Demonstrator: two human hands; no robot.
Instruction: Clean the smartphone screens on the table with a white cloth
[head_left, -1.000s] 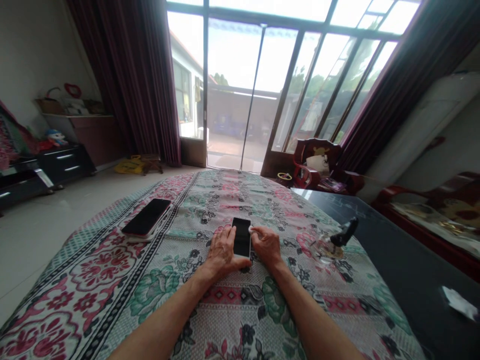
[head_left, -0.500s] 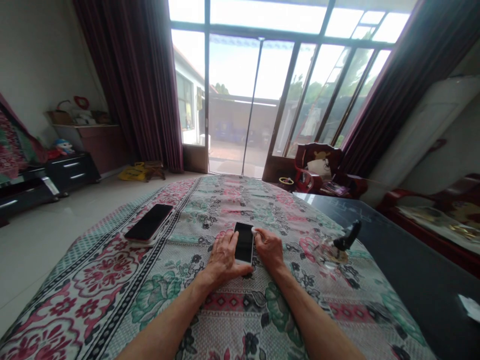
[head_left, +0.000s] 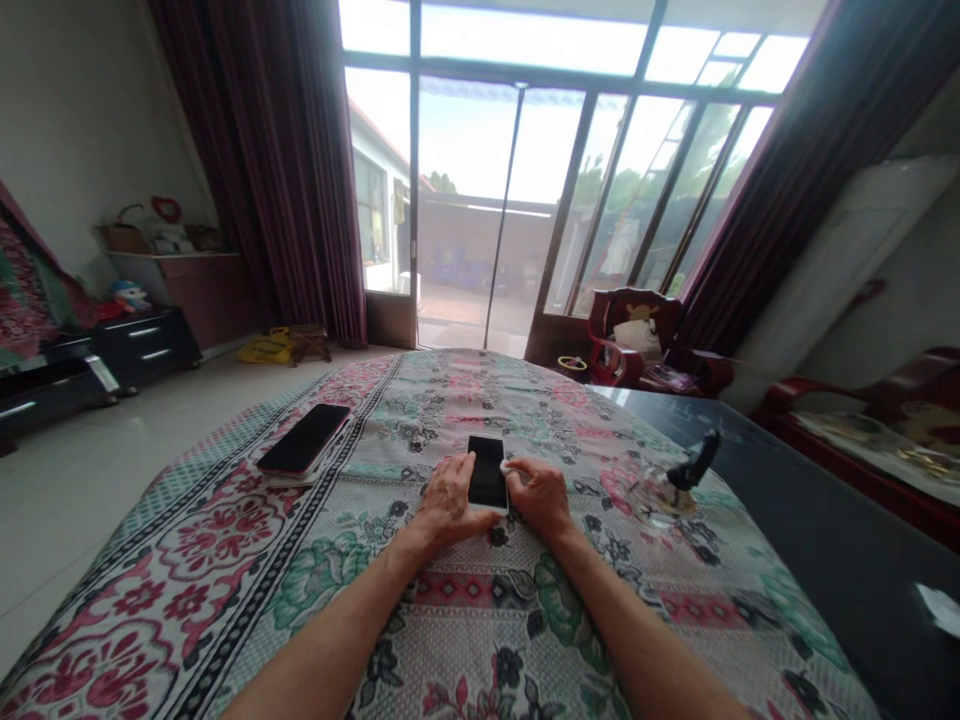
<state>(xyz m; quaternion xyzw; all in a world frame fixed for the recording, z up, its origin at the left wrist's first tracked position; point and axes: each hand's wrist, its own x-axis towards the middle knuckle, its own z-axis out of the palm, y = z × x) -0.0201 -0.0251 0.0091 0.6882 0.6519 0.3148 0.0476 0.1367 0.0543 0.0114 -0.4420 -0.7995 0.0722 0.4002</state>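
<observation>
A small phone (head_left: 487, 472) with a dark screen lies on the floral cloth (head_left: 315, 570) in front of me. My left hand (head_left: 445, 502) grips its left side, thumb under the near end. My right hand (head_left: 541, 495) is closed at the phone's right edge, pinching a small white thing (head_left: 505, 466) against it; I cannot make out what that thing is. A larger dark phone (head_left: 304, 440) rests on the cloth to the left, apart from both hands.
A clear glass piece with a black spout-like top (head_left: 673, 484) sits on the cloth to the right. Beyond it runs a dark glossy tabletop (head_left: 810, 520). Red wooden chairs (head_left: 637, 335) stand by the glass doors; a dark cabinet (head_left: 142, 345) lines the left wall.
Both hands and the small phone have kept almost the same place. The white thing in my right fingers has slid slightly along the phone's right edge. The camera has shifted a little.
</observation>
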